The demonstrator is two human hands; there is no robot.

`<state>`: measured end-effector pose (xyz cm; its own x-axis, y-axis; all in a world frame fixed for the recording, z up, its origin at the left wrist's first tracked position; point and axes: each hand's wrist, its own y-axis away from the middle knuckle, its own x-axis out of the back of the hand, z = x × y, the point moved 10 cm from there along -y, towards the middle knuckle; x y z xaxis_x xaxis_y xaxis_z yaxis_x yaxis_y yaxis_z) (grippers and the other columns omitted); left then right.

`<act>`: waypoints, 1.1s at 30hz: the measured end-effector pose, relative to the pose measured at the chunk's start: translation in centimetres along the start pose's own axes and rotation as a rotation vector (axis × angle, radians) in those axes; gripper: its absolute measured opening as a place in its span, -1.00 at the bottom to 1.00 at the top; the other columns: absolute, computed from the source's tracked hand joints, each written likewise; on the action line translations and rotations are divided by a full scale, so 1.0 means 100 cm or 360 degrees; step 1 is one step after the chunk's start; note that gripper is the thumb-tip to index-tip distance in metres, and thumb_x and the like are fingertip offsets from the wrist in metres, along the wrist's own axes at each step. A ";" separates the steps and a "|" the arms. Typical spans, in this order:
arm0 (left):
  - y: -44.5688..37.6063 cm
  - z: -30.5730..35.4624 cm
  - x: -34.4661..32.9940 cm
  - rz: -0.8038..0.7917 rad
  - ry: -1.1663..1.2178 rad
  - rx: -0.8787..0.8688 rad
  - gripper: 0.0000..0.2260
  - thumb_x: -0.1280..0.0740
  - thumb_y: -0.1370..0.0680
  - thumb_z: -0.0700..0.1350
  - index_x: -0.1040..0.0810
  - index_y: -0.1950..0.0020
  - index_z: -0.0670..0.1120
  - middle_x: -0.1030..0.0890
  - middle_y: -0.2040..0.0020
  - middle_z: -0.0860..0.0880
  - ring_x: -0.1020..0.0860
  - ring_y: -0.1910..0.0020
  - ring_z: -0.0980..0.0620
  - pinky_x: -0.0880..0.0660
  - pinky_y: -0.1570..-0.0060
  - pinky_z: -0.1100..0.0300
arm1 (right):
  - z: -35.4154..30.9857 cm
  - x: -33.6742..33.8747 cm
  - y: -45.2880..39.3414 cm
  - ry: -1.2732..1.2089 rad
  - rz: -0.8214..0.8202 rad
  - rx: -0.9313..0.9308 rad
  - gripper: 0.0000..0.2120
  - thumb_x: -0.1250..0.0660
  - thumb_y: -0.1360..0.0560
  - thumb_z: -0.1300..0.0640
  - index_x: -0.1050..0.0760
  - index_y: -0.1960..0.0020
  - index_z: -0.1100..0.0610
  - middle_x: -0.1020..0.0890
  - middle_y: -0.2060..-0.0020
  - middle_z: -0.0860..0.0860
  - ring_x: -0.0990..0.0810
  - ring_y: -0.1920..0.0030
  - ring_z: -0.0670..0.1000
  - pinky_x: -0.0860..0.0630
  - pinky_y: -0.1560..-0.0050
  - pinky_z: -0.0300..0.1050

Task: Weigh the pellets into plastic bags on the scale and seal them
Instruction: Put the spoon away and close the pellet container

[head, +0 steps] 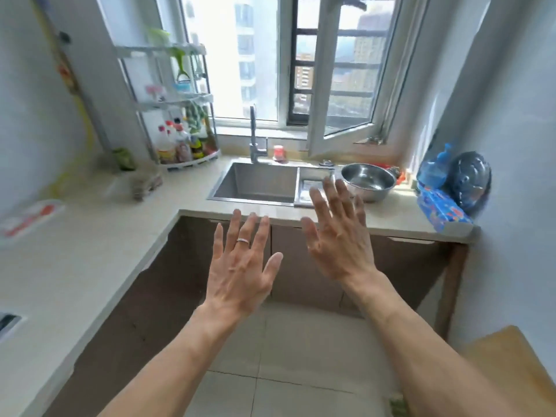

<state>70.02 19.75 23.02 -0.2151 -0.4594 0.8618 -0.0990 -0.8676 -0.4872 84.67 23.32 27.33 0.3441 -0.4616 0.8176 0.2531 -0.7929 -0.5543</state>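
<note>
Beige stone L-shaped countertop [90,251]: blurred clear bag of brownish pellets [144,185] at far left, near tiered white corner rack [168,115]; left hand [243,266] with ring, right hand [340,236] both spread, empty, raised before steel sink [258,182]; steel bowl [368,180] right of sink

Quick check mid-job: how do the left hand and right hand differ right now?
The left hand wears a ring on one finger; the right hand shows none. The left hand sits lower in the view, in front of the cabinet doors; the right hand reaches higher, its fingertips overlapping the sink edge. Both are open, fingers spread, backs to the camera, holding nothing.
</note>
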 end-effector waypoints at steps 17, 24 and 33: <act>0.171 -0.378 0.142 0.0105 -0.0423 0.1001 -0.42 0.01 -0.59 0.21 -0.22 -0.53 -0.07 -0.32 -0.50 -0.13 -0.11 -0.54 -0.15 0.02 -0.49 -0.14 | -0.455 -0.155 -0.060 -0.0564 -0.0447 0.0833 -0.34 0.15 -0.58 -0.20 -0.16 -0.57 0.10 -0.10 -0.58 0.13 -0.04 -0.59 0.13 0.01 -0.54 0.12; 0.241 -0.466 0.117 -0.0028 -0.0527 0.1395 -0.44 -0.07 -0.57 0.19 -0.36 -0.46 -0.10 -0.41 -0.44 -0.13 -0.23 -0.48 -0.17 -0.28 -0.33 -0.25 | -0.561 -0.246 -0.033 -0.0683 -0.0779 0.1177 -0.36 0.17 -0.61 -0.21 -0.03 -0.60 0.06 0.03 -0.60 0.07 0.08 -0.60 0.08 0.13 -0.54 0.03; 0.291 -0.526 0.038 -0.0322 -0.0386 0.1987 -0.39 0.00 -0.61 0.22 -0.02 -0.59 -0.03 -0.06 -0.59 -0.09 0.10 -0.57 -0.11 0.09 -0.50 -0.10 | -0.599 -0.374 -0.008 -0.0702 -0.1275 0.1423 -0.31 0.25 -0.56 -0.27 0.01 -0.60 0.02 0.05 -0.61 0.05 0.09 -0.60 0.06 0.08 -0.55 0.04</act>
<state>15.22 2.72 4.72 -0.1090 -0.2080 0.9720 0.8907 -0.4546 0.0026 17.41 17.44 6.54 0.0402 0.3257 0.9446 0.9861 -0.1655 0.0151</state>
